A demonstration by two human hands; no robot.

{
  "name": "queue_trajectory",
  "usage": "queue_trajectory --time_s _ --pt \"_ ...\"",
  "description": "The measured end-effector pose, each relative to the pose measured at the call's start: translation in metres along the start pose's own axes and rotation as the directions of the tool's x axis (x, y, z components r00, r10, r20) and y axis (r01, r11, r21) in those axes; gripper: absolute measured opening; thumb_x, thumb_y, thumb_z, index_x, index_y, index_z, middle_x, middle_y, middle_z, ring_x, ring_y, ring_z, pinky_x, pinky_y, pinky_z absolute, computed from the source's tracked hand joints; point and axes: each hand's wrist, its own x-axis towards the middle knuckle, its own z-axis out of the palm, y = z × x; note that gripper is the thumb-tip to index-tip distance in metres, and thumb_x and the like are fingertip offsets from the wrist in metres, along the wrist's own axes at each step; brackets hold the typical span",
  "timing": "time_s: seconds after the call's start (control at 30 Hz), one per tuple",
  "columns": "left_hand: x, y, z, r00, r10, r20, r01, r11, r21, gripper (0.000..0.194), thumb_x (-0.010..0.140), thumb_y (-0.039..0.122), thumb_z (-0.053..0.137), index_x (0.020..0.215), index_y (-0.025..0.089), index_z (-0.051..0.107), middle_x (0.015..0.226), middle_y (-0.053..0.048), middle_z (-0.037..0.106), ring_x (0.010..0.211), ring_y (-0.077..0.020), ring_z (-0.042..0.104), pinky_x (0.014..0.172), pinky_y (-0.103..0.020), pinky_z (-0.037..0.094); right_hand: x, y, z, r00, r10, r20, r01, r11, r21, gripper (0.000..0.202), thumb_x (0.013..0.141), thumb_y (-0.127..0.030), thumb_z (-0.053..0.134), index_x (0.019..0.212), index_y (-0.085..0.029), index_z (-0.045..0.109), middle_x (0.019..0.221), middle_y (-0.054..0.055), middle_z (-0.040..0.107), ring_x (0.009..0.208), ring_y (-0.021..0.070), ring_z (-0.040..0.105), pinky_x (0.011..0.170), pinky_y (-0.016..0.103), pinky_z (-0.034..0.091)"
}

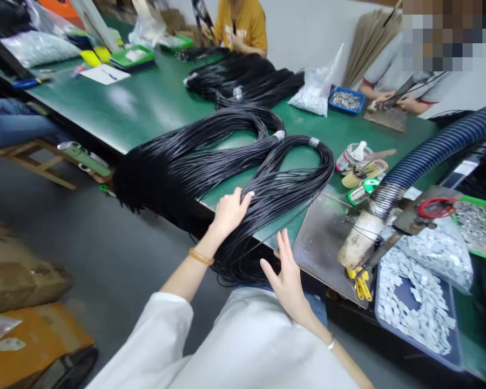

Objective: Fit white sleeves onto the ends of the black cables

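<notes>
A looped bundle of thin black cables [283,189] lies over the table's near edge, its loose ends hanging down towards my lap. My left hand [230,215] is on the left side of this bundle with its fingers curled over some strands. Just right of the hanging part, my right hand [287,278] is held with fingers stretched out and apart, holding nothing. A single cable strand runs close to its fingertips. To the left lies a second black cable bundle [210,162], bound at its loop with a pale tie [278,135].
Right of the bundle are a dark work board [328,237], a ribbed black hose [445,140], yellow-handled snips [362,283] and a blue tray of pale pieces [453,346]. Glue cans [354,156] stand behind. Two people work across the green table [117,116]. Cartons [40,340] sit on the floor.
</notes>
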Motion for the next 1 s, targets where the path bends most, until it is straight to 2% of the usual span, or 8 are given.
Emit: queue_trajectory --time_s 0.1,0.27,0.4,0.5,0.63,0.77,0.87,1.0 --pt "-0.005 0.005 -0.006 0.998 0.033 0.049 -0.035 0.999 0.024 0.045 0.105 0.049 0.032 0.113 0.014 0.059 0.092 -0.018 0.077 0.092 -0.0331 0.076 0.075 -0.033 0.050 0.020 -0.005 0.006 0.998 0.055 0.011 -0.056 0.995 0.077 0.082 0.096 -0.058 0.050 0.162 -0.023 0.015 0.171 0.015 0.013 0.157 0.0295 0.029 0.111 0.047 0.054" --pt "0.001 0.000 -0.010 0.989 0.114 0.092 -0.115 0.993 0.012 0.045 0.105 0.046 0.032 0.107 0.013 0.062 0.086 -0.018 0.077 0.084 -0.0329 0.076 0.070 -0.035 0.049 0.052 -0.004 -0.012 0.990 0.124 -0.064 -0.135 0.967 -0.217 0.094 0.091 -0.071 0.049 0.161 -0.016 0.019 0.170 0.019 0.010 0.160 0.0345 0.014 0.129 0.062 0.021" --pt "0.017 -0.013 -0.019 0.978 0.192 0.078 -0.191 0.981 -0.017 0.052 0.104 0.054 0.034 0.095 0.016 0.068 0.095 -0.017 0.077 0.098 -0.0308 0.073 0.082 -0.035 0.049 0.085 -0.003 -0.009 0.975 0.218 0.050 -0.199 0.947 -0.250 0.098 0.091 -0.076 0.040 0.160 -0.012 0.017 0.170 0.023 0.008 0.161 0.0351 0.007 0.129 0.064 0.016" --pt "0.060 -0.031 -0.039 0.983 0.181 0.019 -0.180 0.983 -0.042 0.056 0.104 0.055 0.029 0.095 0.018 0.071 0.104 -0.014 0.076 0.104 -0.0268 0.069 0.092 -0.034 0.047 0.110 -0.010 0.000 0.982 0.151 0.112 -0.121 0.964 -0.238 0.087 0.095 -0.072 0.031 0.160 -0.014 0.021 0.171 0.020 0.012 0.162 0.0322 0.009 0.130 0.060 0.016" --pt "0.157 -0.045 -0.065 0.995 0.043 -0.086 -0.047 0.997 -0.053 0.046 0.105 0.035 0.030 0.114 0.009 0.067 0.128 -0.024 0.067 0.124 -0.0326 0.060 0.105 -0.042 0.039 0.134 -0.018 0.007 0.984 0.093 0.154 -0.057 0.973 -0.224 0.079 0.098 -0.066 0.029 0.158 -0.015 0.025 0.168 0.018 0.020 0.160 0.0288 0.018 0.132 0.055 0.015" --pt "0.236 -0.021 -0.060 0.994 0.040 0.100 -0.026 0.990 -0.139 0.040 0.096 0.042 0.054 0.091 0.008 0.073 0.098 -0.020 0.077 0.099 -0.0286 0.069 0.092 -0.036 0.048 0.138 -0.018 0.013 0.990 0.064 0.129 -0.031 0.970 -0.243 0.080 0.097 -0.064 0.036 0.158 -0.016 0.023 0.170 0.017 0.016 0.161 0.0288 0.010 0.132 0.054 0.013" --pt "0.258 0.007 -0.039 0.978 0.075 0.193 -0.037 0.981 -0.189 0.037 0.082 0.044 0.071 0.086 0.007 0.074 0.089 -0.019 0.078 0.094 -0.0295 0.071 0.082 -0.033 0.050 0.135 -0.014 0.019 0.991 0.062 0.121 -0.024 0.957 -0.290 0.084 0.097 -0.063 0.037 0.160 -0.012 0.016 0.171 0.019 0.012 0.162 0.0293 0.003 0.133 0.054 0.011" --pt "0.259 0.028 -0.022 0.983 0.099 0.157 -0.060 0.970 -0.235 0.031 0.072 0.038 0.077 0.077 0.009 0.071 0.085 -0.019 0.076 0.097 -0.0323 0.071 0.080 -0.034 0.051 0.133 -0.009 0.024 0.992 0.077 0.104 -0.040 0.944 -0.326 0.087 0.097 -0.065 0.036 0.161 -0.012 0.009 0.171 0.021 0.011 0.162 0.0311 0.002 0.132 0.058 0.012"
